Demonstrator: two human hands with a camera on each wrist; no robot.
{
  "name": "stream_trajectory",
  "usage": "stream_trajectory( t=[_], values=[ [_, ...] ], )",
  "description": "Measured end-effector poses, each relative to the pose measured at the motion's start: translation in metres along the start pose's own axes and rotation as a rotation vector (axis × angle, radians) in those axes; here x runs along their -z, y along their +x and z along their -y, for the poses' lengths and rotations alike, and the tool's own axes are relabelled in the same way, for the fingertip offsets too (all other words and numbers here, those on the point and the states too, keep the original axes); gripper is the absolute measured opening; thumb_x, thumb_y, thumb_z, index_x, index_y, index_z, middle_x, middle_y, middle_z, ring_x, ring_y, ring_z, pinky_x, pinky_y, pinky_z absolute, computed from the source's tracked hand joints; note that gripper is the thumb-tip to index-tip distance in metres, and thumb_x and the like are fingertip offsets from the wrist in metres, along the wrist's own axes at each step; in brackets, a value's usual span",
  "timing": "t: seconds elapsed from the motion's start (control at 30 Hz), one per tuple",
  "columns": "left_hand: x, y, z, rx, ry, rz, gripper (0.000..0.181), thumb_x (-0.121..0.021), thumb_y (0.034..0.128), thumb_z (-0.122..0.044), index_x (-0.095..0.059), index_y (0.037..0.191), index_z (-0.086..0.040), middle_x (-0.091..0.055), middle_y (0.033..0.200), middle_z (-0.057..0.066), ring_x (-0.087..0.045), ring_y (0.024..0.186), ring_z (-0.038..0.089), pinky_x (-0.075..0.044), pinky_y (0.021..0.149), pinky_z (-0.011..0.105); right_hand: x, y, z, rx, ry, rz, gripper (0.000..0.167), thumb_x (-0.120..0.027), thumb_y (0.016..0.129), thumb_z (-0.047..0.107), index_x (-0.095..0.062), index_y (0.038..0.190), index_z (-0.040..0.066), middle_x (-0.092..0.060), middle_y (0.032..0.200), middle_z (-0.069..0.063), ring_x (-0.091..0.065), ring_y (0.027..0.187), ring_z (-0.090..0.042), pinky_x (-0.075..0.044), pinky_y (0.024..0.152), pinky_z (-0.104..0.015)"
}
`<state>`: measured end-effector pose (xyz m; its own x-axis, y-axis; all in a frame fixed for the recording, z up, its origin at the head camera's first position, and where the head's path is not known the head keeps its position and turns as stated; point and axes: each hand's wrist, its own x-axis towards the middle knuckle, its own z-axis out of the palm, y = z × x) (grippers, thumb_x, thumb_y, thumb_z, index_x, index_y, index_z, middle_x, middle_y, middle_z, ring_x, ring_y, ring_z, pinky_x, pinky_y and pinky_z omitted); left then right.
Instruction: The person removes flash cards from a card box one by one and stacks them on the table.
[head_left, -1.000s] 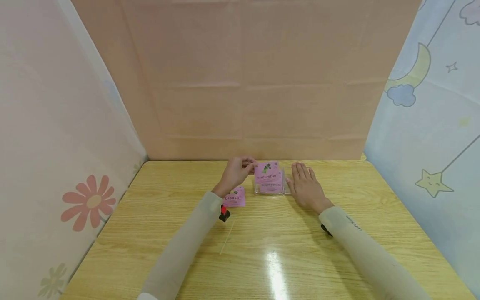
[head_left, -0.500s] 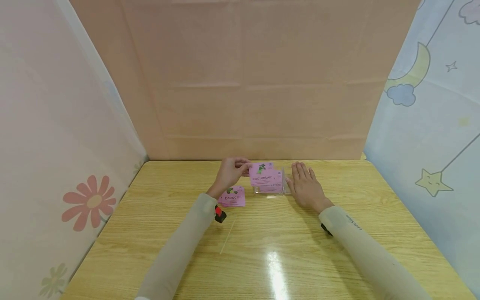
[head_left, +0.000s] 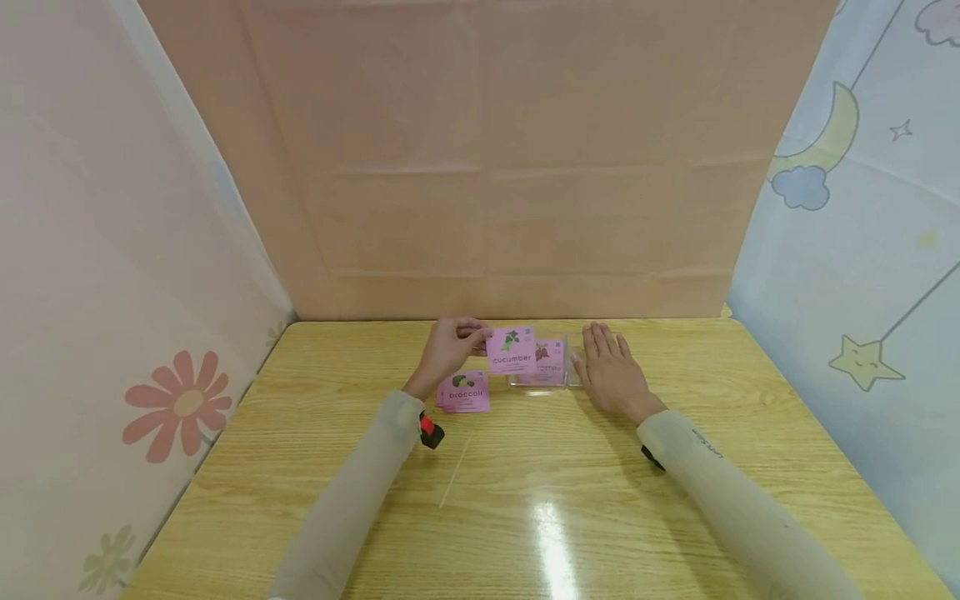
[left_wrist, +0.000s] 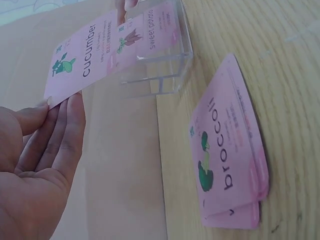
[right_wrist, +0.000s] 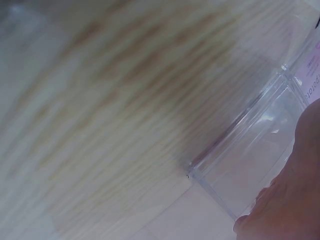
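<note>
My left hand (head_left: 450, 348) pinches a pink card printed "cucumber" (head_left: 512, 352) by its edge, between thumb and fingers. In the left wrist view that card (left_wrist: 75, 60) partly overlaps a "sweet potato" card (left_wrist: 155, 32) standing in a clear plastic holder (left_wrist: 172, 62). With fingers straight, my right hand (head_left: 615, 373) rests on the holder's right part; the right wrist view has the hand (right_wrist: 290, 195) against its clear wall (right_wrist: 245, 155). Left of the holder, a small pile of pink cards lies on the table, a "broccoli" card (head_left: 468, 395) on top.
The wooden table (head_left: 570, 500) ends at a tan backdrop (head_left: 480, 208) just behind the holder. Patterned cloths hang at the left (head_left: 90, 250) and right (head_left: 885, 250). A thin pale strip (head_left: 453, 473) lies in front of the card pile.
My left hand has moved left with the cucumber card, away from the holder, uncovering more of the sweet potato card. The right hand has stayed in place.
</note>
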<state>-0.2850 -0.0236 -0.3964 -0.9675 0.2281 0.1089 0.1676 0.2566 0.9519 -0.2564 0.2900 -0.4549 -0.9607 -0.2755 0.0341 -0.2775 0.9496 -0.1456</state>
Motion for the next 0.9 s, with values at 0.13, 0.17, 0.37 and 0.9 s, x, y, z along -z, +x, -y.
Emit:
stream_trajectory(
  t=[0.13, 0.17, 0.37, 0.9],
  values=[
    [0.008, -0.002, 0.010, 0.002, 0.016, -0.004, 0.020, -0.072, 0.1005, -0.016, -0.078, 0.111, -0.001, -0.080, 0.103, 0.019, -0.080, 0.081, 0.022, -0.067, 0.084, 0.048, 0.000, 0.001, 0.001, 0.001, 0.002, 0.004, 0.071, -0.021, 0.115, 0.041, -0.003, 0.166, -0.006, -0.007, 0.175, -0.028, -0.004, 0.164, -0.045, -0.003, 0.134, -0.064],
    [0.010, -0.003, 0.012, 0.002, 0.019, -0.003, 0.019, -0.072, 0.1005, -0.016, -0.078, 0.111, -0.001, -0.080, 0.103, 0.019, -0.080, 0.081, 0.022, -0.066, 0.085, 0.050, 0.000, 0.001, 0.001, -0.001, 0.000, 0.005, 0.071, -0.021, 0.115, 0.041, -0.003, 0.166, -0.006, -0.006, 0.175, -0.028, -0.003, 0.164, -0.045, -0.003, 0.134, -0.064],
    [0.021, -0.007, 0.024, 0.060, 0.027, -0.037, 0.020, -0.074, 0.0993, -0.017, -0.079, 0.111, -0.002, -0.079, 0.103, 0.018, -0.080, 0.084, 0.025, -0.065, 0.087, 0.053, 0.000, 0.002, 0.002, -0.003, -0.003, 0.007, 0.071, -0.023, 0.116, 0.039, -0.002, 0.166, -0.006, -0.006, 0.175, -0.028, -0.001, 0.164, -0.045, -0.003, 0.134, -0.065],
    [0.041, -0.016, 0.040, 0.210, 0.082, -0.079, 0.022, -0.075, 0.0990, -0.021, -0.080, 0.113, -0.004, -0.079, 0.110, 0.018, -0.079, 0.088, 0.023, -0.067, 0.087, 0.045, 0.000, 0.001, 0.004, 0.008, 0.011, -0.020, 0.070, -0.025, 0.115, 0.038, -0.006, 0.165, -0.008, -0.008, 0.175, -0.029, -0.005, 0.164, -0.047, -0.005, 0.133, -0.066]
  ],
)
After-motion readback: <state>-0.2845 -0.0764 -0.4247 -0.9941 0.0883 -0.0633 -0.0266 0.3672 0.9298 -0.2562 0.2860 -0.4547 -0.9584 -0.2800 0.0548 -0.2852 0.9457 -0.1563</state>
